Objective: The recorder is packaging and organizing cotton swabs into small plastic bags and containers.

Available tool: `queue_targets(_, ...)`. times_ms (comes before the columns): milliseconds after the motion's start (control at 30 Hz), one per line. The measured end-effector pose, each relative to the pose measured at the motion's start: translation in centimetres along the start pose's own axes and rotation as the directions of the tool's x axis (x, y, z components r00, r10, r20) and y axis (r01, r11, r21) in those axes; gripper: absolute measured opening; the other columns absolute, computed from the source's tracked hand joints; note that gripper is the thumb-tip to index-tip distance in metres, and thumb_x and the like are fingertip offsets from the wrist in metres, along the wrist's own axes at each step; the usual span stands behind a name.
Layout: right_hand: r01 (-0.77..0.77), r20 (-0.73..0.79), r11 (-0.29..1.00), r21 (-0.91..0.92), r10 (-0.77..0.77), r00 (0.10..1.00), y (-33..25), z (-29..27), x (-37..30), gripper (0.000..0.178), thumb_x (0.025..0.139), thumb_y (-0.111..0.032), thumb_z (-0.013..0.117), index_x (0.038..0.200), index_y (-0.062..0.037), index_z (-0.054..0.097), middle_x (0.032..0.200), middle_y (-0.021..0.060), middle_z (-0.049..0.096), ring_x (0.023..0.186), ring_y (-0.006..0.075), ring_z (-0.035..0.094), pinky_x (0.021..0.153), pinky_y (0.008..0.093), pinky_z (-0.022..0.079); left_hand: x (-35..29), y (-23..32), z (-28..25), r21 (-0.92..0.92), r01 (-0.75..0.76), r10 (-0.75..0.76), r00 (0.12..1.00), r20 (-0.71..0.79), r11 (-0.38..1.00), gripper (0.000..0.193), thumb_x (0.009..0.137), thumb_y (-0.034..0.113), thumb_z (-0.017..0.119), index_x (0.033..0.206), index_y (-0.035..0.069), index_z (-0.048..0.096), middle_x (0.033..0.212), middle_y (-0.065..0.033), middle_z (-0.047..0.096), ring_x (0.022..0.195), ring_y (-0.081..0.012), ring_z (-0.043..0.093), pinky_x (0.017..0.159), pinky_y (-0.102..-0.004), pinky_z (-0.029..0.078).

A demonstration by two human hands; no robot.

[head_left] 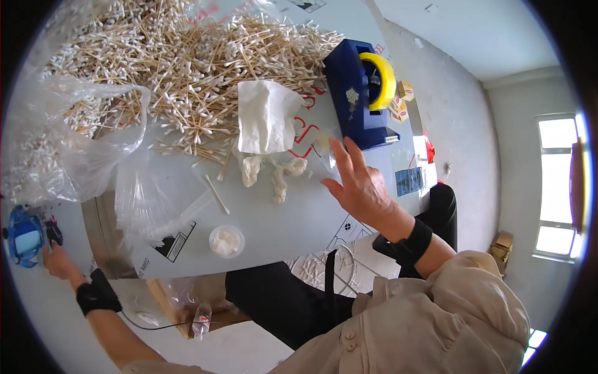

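Note:
My right hand (364,193) is over the table beside a dark blue tape dispenser (349,93), its thumb and fingers apart and nothing gripped. Its fingertips are close to a small piece of clear plastic film (324,151). The dispenser carries a large roll with a yellow rim (385,81). At the far left edge, my left hand (58,262) has its fingers around a small black object (54,232), next to a rounded blue item (26,238) whose kind I cannot make out. A big heap of cotton swabs (187,68) covers the back left of the table.
A white tissue (266,118) lies before the heap, above crumpled whitish pieces (280,177). Clear plastic bags (140,187) spread on the left. A loose cotton swab (217,194) and a small round tub (226,242) lie near the front. Small yellow boxes (400,109) stand behind the dispenser.

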State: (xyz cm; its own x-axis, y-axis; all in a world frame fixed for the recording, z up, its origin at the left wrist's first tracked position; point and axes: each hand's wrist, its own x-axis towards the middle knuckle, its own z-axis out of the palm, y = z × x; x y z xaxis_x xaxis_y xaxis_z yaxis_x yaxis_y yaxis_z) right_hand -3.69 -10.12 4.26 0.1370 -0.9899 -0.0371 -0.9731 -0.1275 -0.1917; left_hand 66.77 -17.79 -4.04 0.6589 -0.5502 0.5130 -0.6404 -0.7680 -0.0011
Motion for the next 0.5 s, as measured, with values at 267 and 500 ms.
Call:
queue_targets(267,-0.107,0.157,0.992,0.064,0.096,0.983,-0.7,-1.3,3.7,0.068,0.079,-0.023,0.069,0.136,-0.0142,0.033,0.100,0.0228,0.055,0.076,0.0381,0.063,0.064,0.0450,0.051,-18.9,13.7,-24.5,-0.914,0.102,0.351,0.902,0.251,0.392,0.014,0.089,0.016,0.061,0.094,0.004,0.065,0.083,-0.0035,0.066,0.073,-0.0082,0.060,0.063,-0.0197,0.043)
queue_targets(500,0.179,-0.010,0.977,0.114,-0.179,0.984,0.4,-0.3,-1.5,0.046,0.080,-0.016,0.066,0.120,-0.0068,0.043,0.095,0.0234,0.054,0.064,0.0310,0.064,0.053,0.0379,0.051,-30.6,24.1,-30.6,-0.913,0.077,0.737,0.564,0.372,0.401,0.013,0.079,0.003,0.066,0.091,-0.001,0.061,0.075,-0.0112,0.060,0.065,-0.0193,0.060,0.062,-0.0304,0.047)
